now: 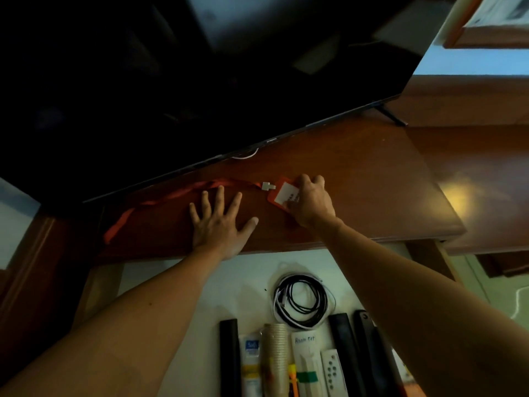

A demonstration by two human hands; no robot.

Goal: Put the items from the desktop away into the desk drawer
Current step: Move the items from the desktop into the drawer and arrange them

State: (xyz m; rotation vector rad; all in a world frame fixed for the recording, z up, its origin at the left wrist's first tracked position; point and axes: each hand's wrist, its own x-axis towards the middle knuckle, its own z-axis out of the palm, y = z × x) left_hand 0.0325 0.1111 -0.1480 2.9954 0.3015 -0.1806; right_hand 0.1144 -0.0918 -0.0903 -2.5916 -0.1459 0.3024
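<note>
A: Where is the badge sitting?

B: The orange badge holder (282, 193) is lying on the dark wooden surface (372, 179), just in front of the lower edge of the big black screen (200, 81). Its white card is facing up, and the right hand (310, 200) is coming down over it, fingers curling round its right side, so that grip is closing on the holder

A: And the strap?

B: The orange lanyard (160, 200) is trailing left from a pale clip (267, 185) at the holder's top corner, running along the surface and bending down towards the front edge on the left

A: What is the left hand doing?

B: The left hand (220, 222) is pressing flat on the surface, fingers straight and spread wide apart, holding nothing. Its fingertips are lying just beside the strap; I cannot tell whether they are touching it

A: Is the drawer showing?

B: Yes, the drawer (200, 282) is standing open below the surface's front edge, showing a pale bottom. A coil of black and white cables (300, 302) is lying in it, and nearer the camera a row is sitting side by side: a black bar (229, 356), a tube (252, 365), a stack of paper cups (276, 353), a white remote (332, 371) and two dark remotes (357, 348)
</note>
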